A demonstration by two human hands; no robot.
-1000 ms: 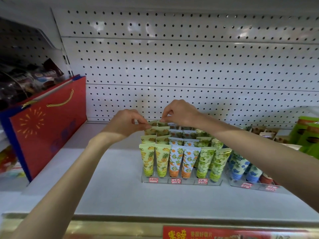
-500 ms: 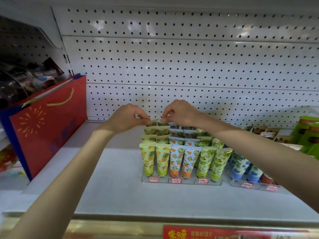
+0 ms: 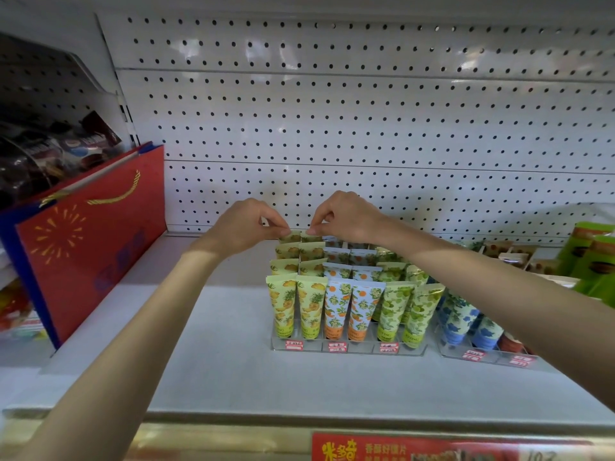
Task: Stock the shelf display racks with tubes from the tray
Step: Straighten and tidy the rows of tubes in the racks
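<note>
While the rack (image 3: 349,350) stands on the shelf (image 3: 199,367), left hand (image 3: 241,226) grip pinches the back-row yellow tube (image 3: 289,237); right hand (image 3: 347,214) grip pinches the neighbour tube (image 3: 312,237).

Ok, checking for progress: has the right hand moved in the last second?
No. The right hand stays pinching the back-row tube, in the same spot below the pegboard seam.

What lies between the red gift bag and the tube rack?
Nothing: bare grey shelf between the red gift bag and the rack, crossed above by the left forearm, in the head view.
</note>
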